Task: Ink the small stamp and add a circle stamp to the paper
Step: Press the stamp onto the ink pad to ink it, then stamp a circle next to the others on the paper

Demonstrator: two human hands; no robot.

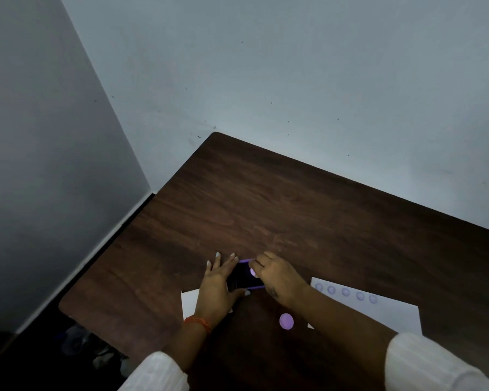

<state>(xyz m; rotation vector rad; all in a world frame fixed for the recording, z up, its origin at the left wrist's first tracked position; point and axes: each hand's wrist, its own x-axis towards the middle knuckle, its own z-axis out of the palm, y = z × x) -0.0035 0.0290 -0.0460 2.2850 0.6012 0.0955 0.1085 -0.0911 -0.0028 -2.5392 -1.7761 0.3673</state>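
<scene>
- White sleeves frame the bottom edge, cut off by it.
- A round lilac stamp lies on the wooden table between the forearms.
- Right hand pinches a small lilac stamp over the dark ink pad; contact is unclear.
- Left hand, fingers spread, steadies the pad, hiding its left edge.
- Paper at right bears five faint circles, partly hidden by the right forearm.

Plain room corner, perhaps an office: dark wood-grain table against bare, scuffed pale walls.
</scene>
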